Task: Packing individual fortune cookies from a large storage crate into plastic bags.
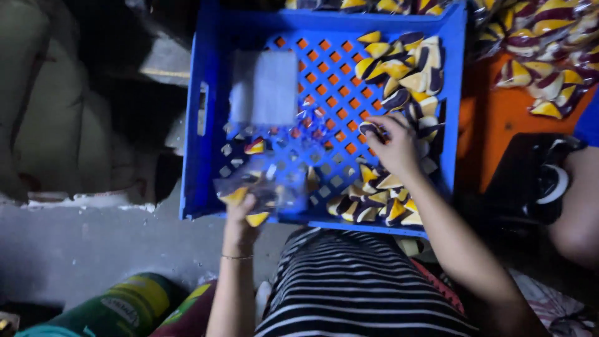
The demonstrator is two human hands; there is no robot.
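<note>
Blue crate (pixel 212 125): left hand (pixel 240 215) grips clear bag (pixel 265 184); right hand (pixel 393 146) on yellow-purple packets (pixel 409 72).

The crate (pixel 324 81) is hard blue plastic, smooth with a dull sheen, its base an open lattice; the small packets (pixel 399 68) look like glossy foil in yellow, purple and white; the bag (pixel 262 184) in the left hand (pixel 240 221) is thin clear film, shiny; the floor (pixel 93 243) is rough, matt grey concrete.
</note>
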